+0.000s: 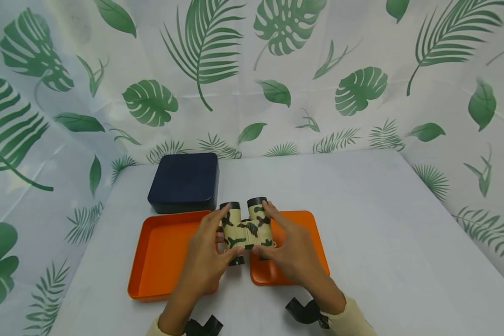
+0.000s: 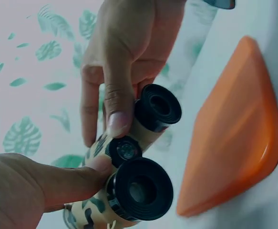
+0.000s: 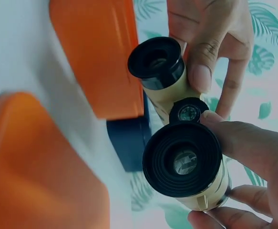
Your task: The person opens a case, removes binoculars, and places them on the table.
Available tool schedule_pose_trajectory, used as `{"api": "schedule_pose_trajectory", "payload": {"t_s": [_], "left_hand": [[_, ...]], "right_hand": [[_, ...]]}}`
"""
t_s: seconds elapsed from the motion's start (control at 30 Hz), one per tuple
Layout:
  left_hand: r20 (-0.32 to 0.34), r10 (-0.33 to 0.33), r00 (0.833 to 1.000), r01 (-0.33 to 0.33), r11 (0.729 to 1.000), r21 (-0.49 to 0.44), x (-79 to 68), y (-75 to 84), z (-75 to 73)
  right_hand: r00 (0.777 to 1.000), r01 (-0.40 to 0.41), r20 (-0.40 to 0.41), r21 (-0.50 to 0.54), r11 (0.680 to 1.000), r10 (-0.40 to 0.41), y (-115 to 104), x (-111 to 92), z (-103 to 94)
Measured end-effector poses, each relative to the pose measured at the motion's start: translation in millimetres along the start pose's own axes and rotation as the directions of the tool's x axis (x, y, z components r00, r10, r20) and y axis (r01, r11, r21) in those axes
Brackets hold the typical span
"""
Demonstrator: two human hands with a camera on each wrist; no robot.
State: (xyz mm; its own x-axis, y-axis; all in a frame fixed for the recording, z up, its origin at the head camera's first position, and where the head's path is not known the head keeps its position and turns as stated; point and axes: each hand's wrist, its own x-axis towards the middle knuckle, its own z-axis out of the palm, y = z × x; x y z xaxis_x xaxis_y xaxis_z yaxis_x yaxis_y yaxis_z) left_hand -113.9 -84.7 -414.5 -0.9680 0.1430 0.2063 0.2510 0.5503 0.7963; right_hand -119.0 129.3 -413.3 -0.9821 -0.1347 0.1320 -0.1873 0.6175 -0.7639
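Camouflage-patterned binoculars (image 1: pixel 248 232) are held above the white table, between both hands. My left hand (image 1: pixel 206 252) grips the left barrel, its thumb near the eyepiece end and fingers along the outer side. On the other barrel, my right hand (image 1: pixel 295 249) has a matching grip. Both thumbs press by the middle, beside a small round compass (image 3: pixel 189 113) set between the black eyepieces (image 2: pixel 139 190). Below the binoculars to the left is an open orange box (image 1: pixel 164 256); a shallow orange lid-like piece (image 1: pixel 308 228) lies under the right hand.
Behind the orange box stands a dark navy box (image 1: pixel 186 179). A white cloth covers the table (image 1: pixel 386 242), and a leaf-printed sheet (image 1: pixel 298 107) hangs around its back and sides. Black wrist-worn mounts (image 1: pixel 304 311) show at both wrists.
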Motion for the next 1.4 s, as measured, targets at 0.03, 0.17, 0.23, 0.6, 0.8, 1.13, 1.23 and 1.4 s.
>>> {"api": "schedule_pose_trajectory", "payload": {"t_s": [0.03,0.17,0.23,0.6,0.8,1.13,1.23,1.4], "left_hand": [[0.008,0.000,1.000,0.001,1.000,-0.014,1.0,1.7,3.3],[0.035,0.005,0.999,-0.004,0.999,-0.038,5.4,8.0,15.9],[0.044,0.015,0.999,-0.013,0.999,-0.042,7.8,10.5,21.9],[0.092,0.086,0.992,-0.081,0.995,-0.061,20.4,22.9,54.7],[0.102,0.131,0.986,-0.122,0.989,-0.088,27.5,28.9,74.6],[0.136,0.150,0.979,-0.132,0.982,-0.136,35.5,42.2,103.9],[0.133,0.168,0.977,-0.151,0.980,-0.130,37.5,45.0,111.5],[0.144,0.171,0.975,-0.153,0.980,-0.130,41.8,50.3,122.8]], "right_hand": [[1.000,-0.012,-0.006,-0.015,1.000,0.012,2,-1,-3.2],[0.999,-0.044,-0.028,-0.053,0.998,0.043,9,-5,-15.0],[0.998,-0.047,-0.046,-0.071,0.996,0.044,13,-7,-19.8],[0.990,-0.066,-0.131,-0.094,0.993,0.053,38,-20,-46.3],[0.987,-0.085,-0.147,-0.121,0.989,0.067,46,-26,-63.9],[0.979,-0.156,-0.158,-0.172,0.973,0.129,63,-35,-87.8],[0.977,-0.157,-0.172,-0.179,0.971,0.127,69,-37,-93.6],[0.973,-0.167,-0.188,-0.172,0.971,0.134,77,-40,-101.4]]}}
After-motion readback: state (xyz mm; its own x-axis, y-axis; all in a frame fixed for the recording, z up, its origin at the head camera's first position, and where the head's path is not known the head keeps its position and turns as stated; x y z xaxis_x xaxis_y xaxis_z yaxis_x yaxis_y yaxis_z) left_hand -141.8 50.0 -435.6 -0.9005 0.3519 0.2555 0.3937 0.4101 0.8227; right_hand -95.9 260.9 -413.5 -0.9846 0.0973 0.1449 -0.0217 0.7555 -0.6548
